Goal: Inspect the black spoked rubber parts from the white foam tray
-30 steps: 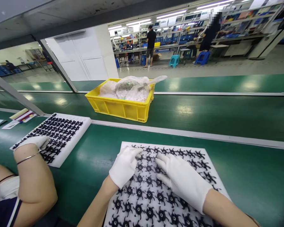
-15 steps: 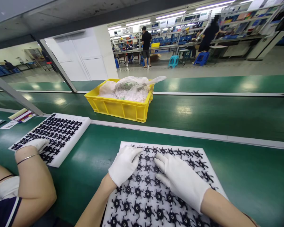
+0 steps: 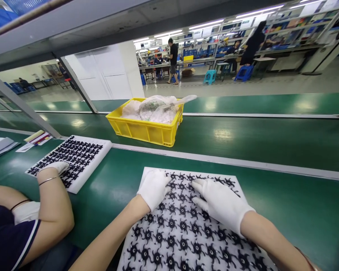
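Note:
A white foam-like tray (image 3: 147, 235) lies in front of me, bearing rows of small black bladed impellers (image 3: 183, 226) with curved arms. My left hand (image 3: 154, 190), in a white glove, rests over the tray's far left corner. Its fingers are bent, thumb apart from the fingertips, touching near the impellers of the far rows; no held part shows. From the right, my right hand (image 3: 222, 205), also gloved, lies low across the far right part of the tray. Its fingers stretch leftward, thumb apart, over the impellers. The palm hides several of them.
Left of me, a co-worker's gloved hand (image 3: 58, 167) rests on a similar tray (image 3: 86, 173) of black parts. A yellow crate (image 3: 145, 131) holding plastic bags (image 3: 158, 109) stands beyond the pale strip. Papers (image 3: 1, 146) lie far left. A metal post (image 3: 76, 84) and overhead shelf frame the bench.
The view has shifted slightly. Both my hands stay over the tray's far rows, the fingers moving slightly. In the background, a standing person has turned and stepped.

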A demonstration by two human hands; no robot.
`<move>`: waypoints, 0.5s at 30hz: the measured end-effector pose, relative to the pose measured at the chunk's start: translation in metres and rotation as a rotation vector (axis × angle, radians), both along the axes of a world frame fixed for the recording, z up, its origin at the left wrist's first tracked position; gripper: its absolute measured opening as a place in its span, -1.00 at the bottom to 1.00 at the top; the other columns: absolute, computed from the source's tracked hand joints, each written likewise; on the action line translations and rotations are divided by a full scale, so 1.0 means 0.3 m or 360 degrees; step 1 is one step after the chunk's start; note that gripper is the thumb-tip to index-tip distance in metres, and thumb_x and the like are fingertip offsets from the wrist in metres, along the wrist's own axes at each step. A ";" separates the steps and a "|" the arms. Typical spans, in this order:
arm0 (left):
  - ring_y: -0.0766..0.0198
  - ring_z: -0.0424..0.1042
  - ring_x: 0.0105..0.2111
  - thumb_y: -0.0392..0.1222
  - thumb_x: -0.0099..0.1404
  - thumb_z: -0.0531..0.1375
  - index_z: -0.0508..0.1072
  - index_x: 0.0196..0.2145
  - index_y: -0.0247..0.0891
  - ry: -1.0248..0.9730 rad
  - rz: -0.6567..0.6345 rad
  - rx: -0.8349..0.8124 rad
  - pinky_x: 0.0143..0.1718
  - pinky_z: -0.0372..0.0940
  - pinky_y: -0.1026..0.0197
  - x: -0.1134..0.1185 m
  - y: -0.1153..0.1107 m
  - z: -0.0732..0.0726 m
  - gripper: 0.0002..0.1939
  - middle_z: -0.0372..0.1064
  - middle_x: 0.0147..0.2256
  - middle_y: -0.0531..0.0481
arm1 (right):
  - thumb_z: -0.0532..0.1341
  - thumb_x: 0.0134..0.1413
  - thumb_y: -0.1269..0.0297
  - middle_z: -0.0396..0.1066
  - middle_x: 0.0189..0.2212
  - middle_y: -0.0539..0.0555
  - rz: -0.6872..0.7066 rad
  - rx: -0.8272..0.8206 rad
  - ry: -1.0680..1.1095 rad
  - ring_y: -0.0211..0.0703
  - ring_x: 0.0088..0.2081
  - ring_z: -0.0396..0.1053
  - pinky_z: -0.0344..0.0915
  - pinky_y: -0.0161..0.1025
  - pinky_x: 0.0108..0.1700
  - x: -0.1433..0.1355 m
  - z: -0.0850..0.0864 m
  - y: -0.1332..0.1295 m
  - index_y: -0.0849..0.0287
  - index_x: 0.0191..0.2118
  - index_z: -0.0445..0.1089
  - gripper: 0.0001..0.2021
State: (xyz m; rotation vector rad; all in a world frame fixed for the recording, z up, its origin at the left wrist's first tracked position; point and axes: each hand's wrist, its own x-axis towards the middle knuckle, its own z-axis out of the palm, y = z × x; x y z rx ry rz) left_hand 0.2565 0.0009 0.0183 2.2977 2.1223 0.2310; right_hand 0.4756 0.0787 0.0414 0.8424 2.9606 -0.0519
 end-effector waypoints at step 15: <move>0.04 0.33 -0.28 -0.23 0.14 0.22 0.50 -0.39 -0.26 0.0178 -0.0042 0.0019 -0.24 0.27 0.08 0.008 0.022 0.016 -0.92 0.38 -0.36 -0.12 | 0.18 0.19 0.21 0.37 -0.19 0.24 -0.0008 0.0075 -0.0027 0.07 -0.27 0.38 0.33 -0.09 -0.27 -0.010 0.030 -0.036 0.25 -0.16 0.41 -0.79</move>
